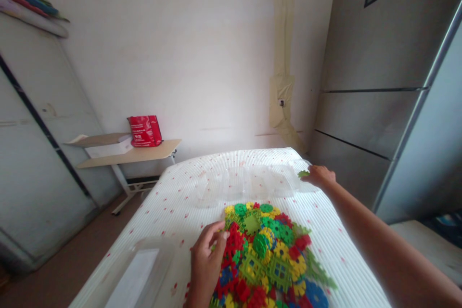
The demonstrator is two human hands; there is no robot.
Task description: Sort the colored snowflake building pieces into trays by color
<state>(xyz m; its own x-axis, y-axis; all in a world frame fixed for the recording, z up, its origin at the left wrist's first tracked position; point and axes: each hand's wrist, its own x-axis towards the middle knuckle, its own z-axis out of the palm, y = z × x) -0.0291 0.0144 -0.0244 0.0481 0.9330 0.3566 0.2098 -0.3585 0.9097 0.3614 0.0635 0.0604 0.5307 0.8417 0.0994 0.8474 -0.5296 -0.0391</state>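
A heap of plastic interlocking building pieces [267,245] in red, green, yellow and blue lies on the bed-like surface before me. My left hand [207,257] rests at the heap's left edge, fingers loosely curled with a gap between thumb and forefinger; I make out nothing held there. Out to the right, my right hand [322,176] pinches a green toothed building piece [303,173]. It is over the right end of a clear plastic divided box [249,182], whose see-through walls are hard to make out.
A clear plastic lid [160,269] with a white paper strip lies front left on the patterned cloth [151,221]. Behind at left, a small table [159,150] bears a red bag [145,131] and a white box [110,147]. A grey refrigerator [368,57] stands at right.
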